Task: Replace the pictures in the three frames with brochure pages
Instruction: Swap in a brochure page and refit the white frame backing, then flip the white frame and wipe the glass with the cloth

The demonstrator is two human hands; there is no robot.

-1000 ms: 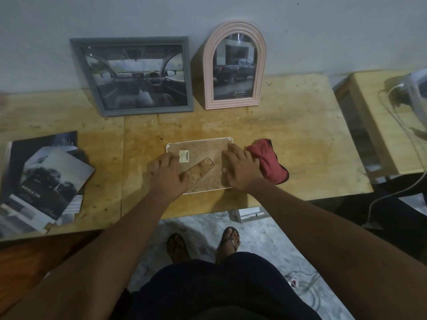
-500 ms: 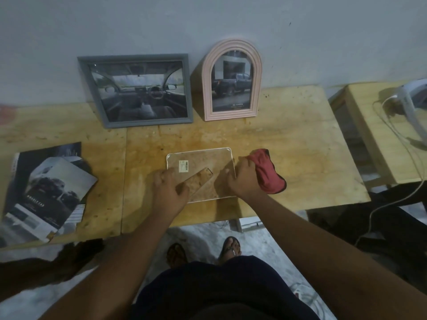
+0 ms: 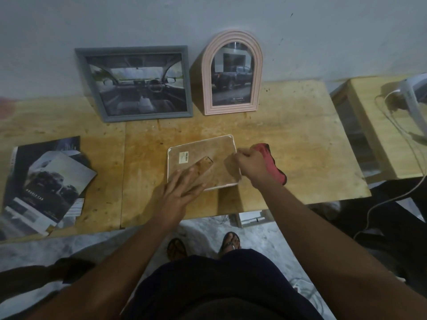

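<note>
A third frame lies face down at the middle of the wooden table, its brown backing and stand flap up. My left hand rests flat on its near left corner with straight fingers. My right hand curls its fingers at the frame's right edge. A grey frame with a car-interior page and a pink arched frame with a pickup-truck page lean against the wall. Brochure pages lie in a loose pile at the left.
A red cloth lies just right of my right hand. A second small table at the right holds a white appliance with cables. My feet and the floor show below the table's front edge.
My left hand slid back toward the frame's near left corner and flattened. My right hand curled at the frame's right edge, and the frame turned slightly. The view shifted.
</note>
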